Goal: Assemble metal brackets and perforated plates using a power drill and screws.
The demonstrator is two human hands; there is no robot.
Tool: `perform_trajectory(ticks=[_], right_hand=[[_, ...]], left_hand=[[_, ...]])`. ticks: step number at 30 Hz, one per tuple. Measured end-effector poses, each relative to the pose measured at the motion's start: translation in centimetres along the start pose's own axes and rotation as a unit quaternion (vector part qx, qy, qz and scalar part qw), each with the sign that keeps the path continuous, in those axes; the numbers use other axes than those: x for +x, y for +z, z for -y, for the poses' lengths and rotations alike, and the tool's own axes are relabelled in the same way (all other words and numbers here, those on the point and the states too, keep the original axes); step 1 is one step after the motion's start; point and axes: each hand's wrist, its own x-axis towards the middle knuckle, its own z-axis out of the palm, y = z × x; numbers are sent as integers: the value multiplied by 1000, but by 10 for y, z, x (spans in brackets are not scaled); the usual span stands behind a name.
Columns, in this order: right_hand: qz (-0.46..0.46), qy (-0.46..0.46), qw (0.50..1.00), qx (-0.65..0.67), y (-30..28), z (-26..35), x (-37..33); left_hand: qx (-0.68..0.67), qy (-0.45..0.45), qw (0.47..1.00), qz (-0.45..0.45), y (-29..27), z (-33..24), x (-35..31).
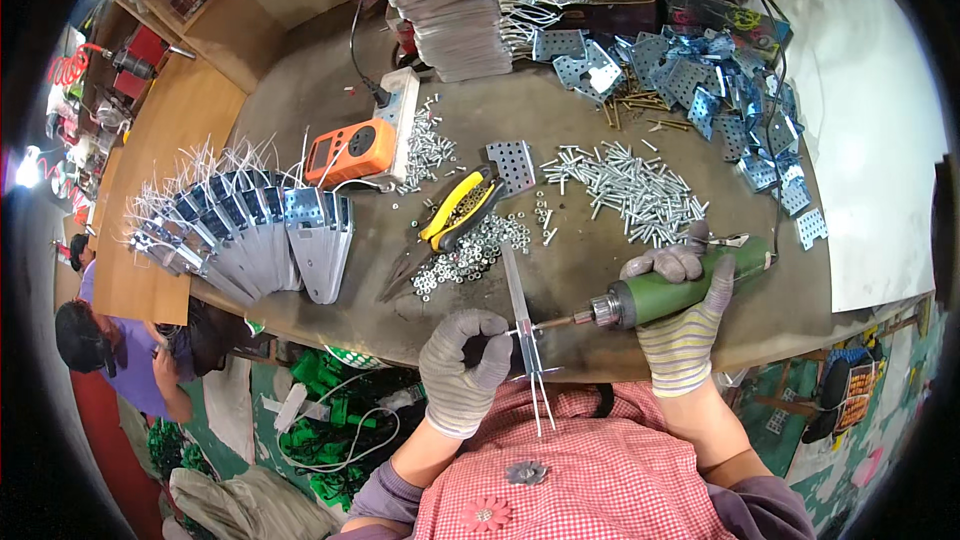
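with the left hand [465, 368] pinching the edge-on plate [516, 285] by the table [480, 115] edge and the right hand [688, 325] wrapped fully round the driver [665, 293], bit [563, 321] toward the plate, the step looks like screwing, and the next move calls for steady alignment.

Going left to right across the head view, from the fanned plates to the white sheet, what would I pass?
Fanned plates → gloved left hand → edge-on metal plate → green power tool in the gloved right hand → white sheet
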Motion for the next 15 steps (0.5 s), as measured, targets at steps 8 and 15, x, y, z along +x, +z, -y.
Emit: perform_trajectory(ticks=[8, 15], right_hand=[[2, -8, 1000, -14, 0, -1, 1], [-8, -8, 999, -32, 0, 2, 2]], left_hand=[[53, 51, 997, -12, 3, 0, 2], [53, 19, 997, 46, -2, -6, 6]])
